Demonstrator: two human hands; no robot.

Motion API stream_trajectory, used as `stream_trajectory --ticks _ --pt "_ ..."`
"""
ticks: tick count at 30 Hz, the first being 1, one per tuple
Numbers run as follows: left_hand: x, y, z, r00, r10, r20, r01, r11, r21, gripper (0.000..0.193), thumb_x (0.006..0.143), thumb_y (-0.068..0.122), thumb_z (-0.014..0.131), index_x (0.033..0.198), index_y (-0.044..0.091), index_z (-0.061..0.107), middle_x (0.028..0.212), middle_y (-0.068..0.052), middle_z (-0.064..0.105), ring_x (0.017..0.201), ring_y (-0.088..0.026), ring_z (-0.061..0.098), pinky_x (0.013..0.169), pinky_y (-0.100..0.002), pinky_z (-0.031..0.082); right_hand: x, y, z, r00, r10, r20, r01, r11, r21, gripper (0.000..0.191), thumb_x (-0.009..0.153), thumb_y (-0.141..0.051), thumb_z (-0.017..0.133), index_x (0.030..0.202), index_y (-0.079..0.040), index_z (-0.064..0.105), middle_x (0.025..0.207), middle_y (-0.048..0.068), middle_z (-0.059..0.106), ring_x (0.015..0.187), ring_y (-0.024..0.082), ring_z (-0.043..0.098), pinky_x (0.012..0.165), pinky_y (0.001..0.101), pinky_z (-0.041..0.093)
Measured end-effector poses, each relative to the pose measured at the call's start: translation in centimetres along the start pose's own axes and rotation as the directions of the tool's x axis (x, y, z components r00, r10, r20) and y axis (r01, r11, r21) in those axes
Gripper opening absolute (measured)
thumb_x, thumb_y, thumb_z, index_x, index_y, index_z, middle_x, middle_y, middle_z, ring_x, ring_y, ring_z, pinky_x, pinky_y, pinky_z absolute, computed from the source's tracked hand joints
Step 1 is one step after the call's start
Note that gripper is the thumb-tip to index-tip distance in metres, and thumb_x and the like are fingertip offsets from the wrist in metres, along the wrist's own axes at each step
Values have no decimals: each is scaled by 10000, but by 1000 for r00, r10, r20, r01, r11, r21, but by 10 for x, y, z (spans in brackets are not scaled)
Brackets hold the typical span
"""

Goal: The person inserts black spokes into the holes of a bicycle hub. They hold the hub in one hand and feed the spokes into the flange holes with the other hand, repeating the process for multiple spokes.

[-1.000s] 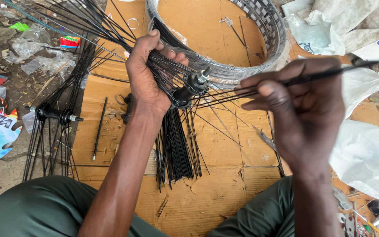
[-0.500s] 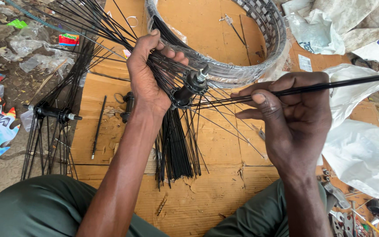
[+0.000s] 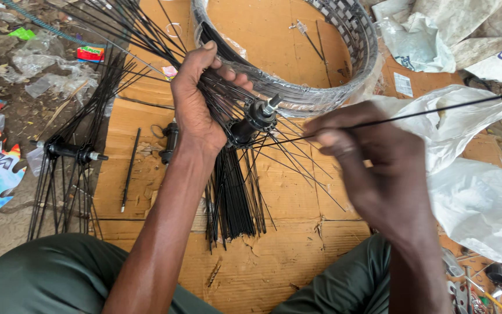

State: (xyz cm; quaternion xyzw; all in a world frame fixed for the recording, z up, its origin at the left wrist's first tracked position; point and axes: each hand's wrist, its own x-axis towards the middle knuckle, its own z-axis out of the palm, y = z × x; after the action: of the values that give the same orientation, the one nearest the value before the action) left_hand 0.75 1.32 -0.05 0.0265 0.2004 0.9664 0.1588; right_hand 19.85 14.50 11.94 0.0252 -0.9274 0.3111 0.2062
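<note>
My left hand (image 3: 196,102) grips a fan of black spokes that run out of a black wheel hub (image 3: 254,119), held above the cardboard. My right hand (image 3: 373,160) pinches one long black spoke (image 3: 437,110) between thumb and fingers; its thin end points at the hub and its other end reaches the right edge of the view. Under the hub a bundle of loose black spokes (image 3: 233,200) lies on the cardboard sheet (image 3: 297,197).
A bare metal wheel rim (image 3: 355,40) lies at the top. A second hub with spokes (image 3: 68,151) lies at the left, near litter on dirt. White plastic bags (image 3: 477,192) are at the right, small tools (image 3: 472,285) at the lower right.
My right hand has moved down and left with the single spoke, bringing its end closer to the hub. My left hand keeps its grip on the spokes.
</note>
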Motion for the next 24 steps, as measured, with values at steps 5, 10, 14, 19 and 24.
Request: stream_trajectory --ticks 5,10,14,19,24 --pt "0 2 2 998 -47 36 49 998 -39 238 872 237 745 819 82 572 705 -88 622 699 -262 687 694 -447 606 -5 -1 -12 953 -59 -297 162 927 337 169 1231 -152 548 1221 11 507 997 164 705 919 246 792 797 352 715" --pt "-1 2 3 998 -35 58 34 999 9 238 863 239 749 830 80 575 706 -92 621 701 -267 692 688 -449 616 -10 7 -12 932 -94 -351 192 947 258 240 1275 -182 548 1285 17 415 987 210 653 910 276 781 812 369 730" --pt "-3 2 3 997 -23 76 22 1000 16 239 861 244 753 838 77 583 710 -93 627 701 -266 697 683 -448 625 -13 10 -15 914 -59 -402 225 897 380 227 1259 -187 527 1320 14 442 912 190 680 848 248 762 771 361 706" --pt "-3 2 6 994 -45 97 42 999 27 243 872 241 754 841 76 578 712 -100 623 689 -267 701 675 -444 635 -8 16 -12 910 -129 -394 228 949 216 213 1277 -193 505 1332 -2 428 920 175 676 856 240 776 779 352 704" --pt "-6 1 6 995 -45 95 38 997 73 231 874 242 733 841 68 586 712 -106 631 663 -267 706 660 -453 651 -4 16 0 928 -117 -354 215 944 250 214 1284 -183 527 1294 3 421 946 158 649 880 242 776 778 351 709"
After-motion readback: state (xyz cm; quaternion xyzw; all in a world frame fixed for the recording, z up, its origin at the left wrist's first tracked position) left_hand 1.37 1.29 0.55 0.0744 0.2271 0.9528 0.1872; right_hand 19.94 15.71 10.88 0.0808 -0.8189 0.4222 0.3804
